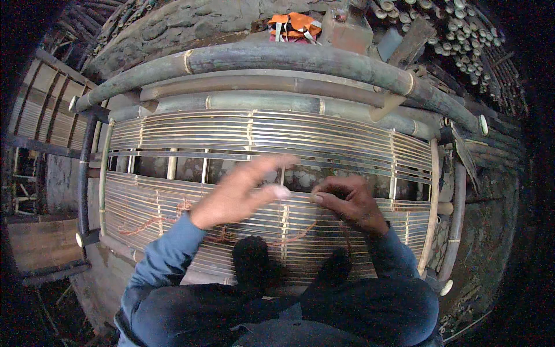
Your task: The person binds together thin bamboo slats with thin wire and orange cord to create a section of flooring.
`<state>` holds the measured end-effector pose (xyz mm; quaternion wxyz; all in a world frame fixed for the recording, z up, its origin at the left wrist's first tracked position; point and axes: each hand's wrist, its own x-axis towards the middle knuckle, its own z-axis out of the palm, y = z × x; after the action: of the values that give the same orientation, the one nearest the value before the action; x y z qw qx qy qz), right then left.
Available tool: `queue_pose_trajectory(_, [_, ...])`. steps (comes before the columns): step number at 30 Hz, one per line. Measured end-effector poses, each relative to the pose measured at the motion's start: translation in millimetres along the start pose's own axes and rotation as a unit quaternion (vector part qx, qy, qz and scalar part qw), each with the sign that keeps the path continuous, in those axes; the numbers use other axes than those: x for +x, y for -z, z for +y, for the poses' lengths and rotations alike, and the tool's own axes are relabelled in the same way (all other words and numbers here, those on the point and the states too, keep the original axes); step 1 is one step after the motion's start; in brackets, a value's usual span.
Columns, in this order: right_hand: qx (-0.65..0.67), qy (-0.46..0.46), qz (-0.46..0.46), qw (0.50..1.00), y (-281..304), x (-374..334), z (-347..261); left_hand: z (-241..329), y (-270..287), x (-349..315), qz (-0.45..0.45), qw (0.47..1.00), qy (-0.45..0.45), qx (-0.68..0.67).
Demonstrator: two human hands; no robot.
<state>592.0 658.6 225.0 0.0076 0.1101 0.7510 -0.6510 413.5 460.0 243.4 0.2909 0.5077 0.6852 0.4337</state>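
Observation:
A bamboo bench with a seat of thin parallel slats (pixel 335 136) lies under me. My left hand (pixel 237 194), smeared by motion, is over the slats near an open gap in the middle, its thumb and fingers apart. Just to its right, my right hand (pixel 352 202) is closed in a pinch at the gap's near edge; what sits between its fingertips is too small to make out. A reddish cord (pixel 137 227) lies loosely across the near slats on the left. Another reddish strand (pixel 346 232) shows below my right hand.
Thick bamboo poles (pixel 248 59) form the bench's far side. My dark-covered feet (pixel 250 254) are on the near slats. An orange bag-like bundle (pixel 295 26) lies beyond. Cut bamboo poles (pixel 457 29) are stacked at far right; another slatted bamboo piece (pixel 49 107) stands left.

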Motion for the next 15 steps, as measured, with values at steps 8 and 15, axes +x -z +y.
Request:
queue_pose_trajectory(8, [-0.263, 0.048, 0.058, 0.962, -18, -34, 55, -25, -26, 0, 0.083, 0.972, 0.127, -0.178])
queue_pose_trajectory(15, [0.154, -0.267, -0.001, 0.951, 13, -122, 107, -47, 30, -6, 0.23, 0.959, 0.148, -0.081])
